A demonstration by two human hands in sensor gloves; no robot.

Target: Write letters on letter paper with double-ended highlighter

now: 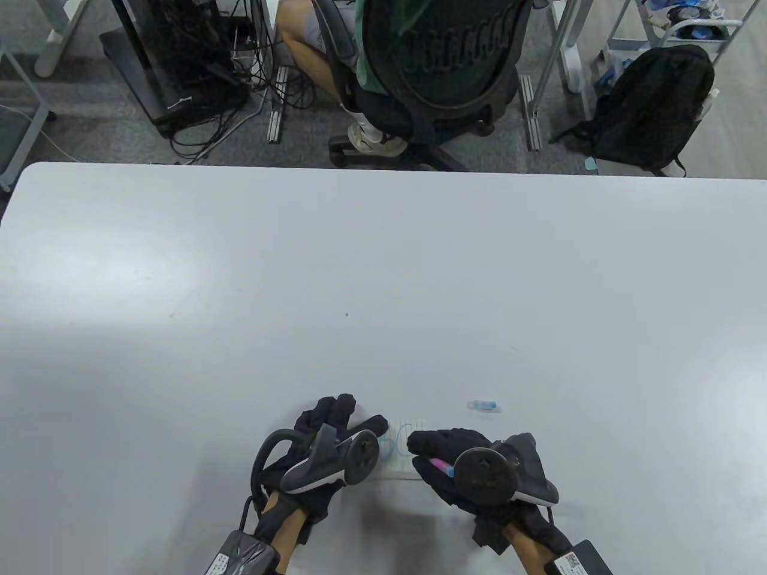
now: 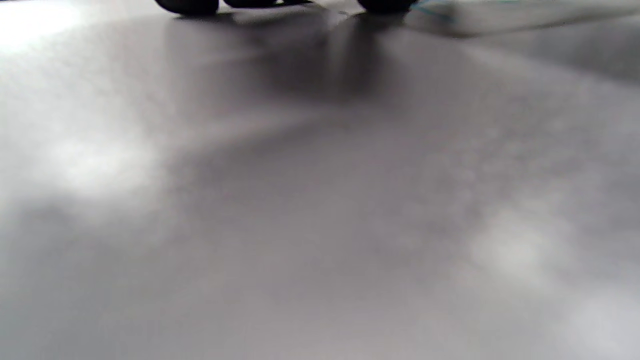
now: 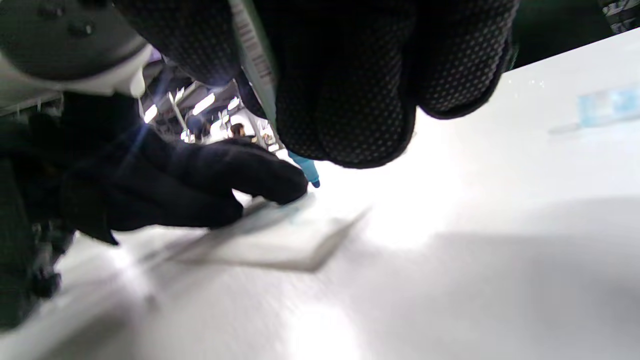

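Fingers [image 3: 350, 110] of the right hand [image 1: 479, 473] pinched the double-ended highlighter [image 3: 306, 170] over small white lined letter paper [image 1: 407, 446] pressed by flat left hand [image 1: 326, 449]; paper could slip, smearing strokes.

My left hand [image 1: 335, 440] rests flat on the left edge of the letter paper [image 1: 402, 452], fingers straight. My right hand [image 1: 458, 473] grips the highlighter [image 1: 440, 466], its pink end showing by the tracker, fingers curled over the paper's right side. Blue curved strokes mark the sheet. The blue cap [image 1: 484, 405] lies apart on the table [image 1: 383, 287].
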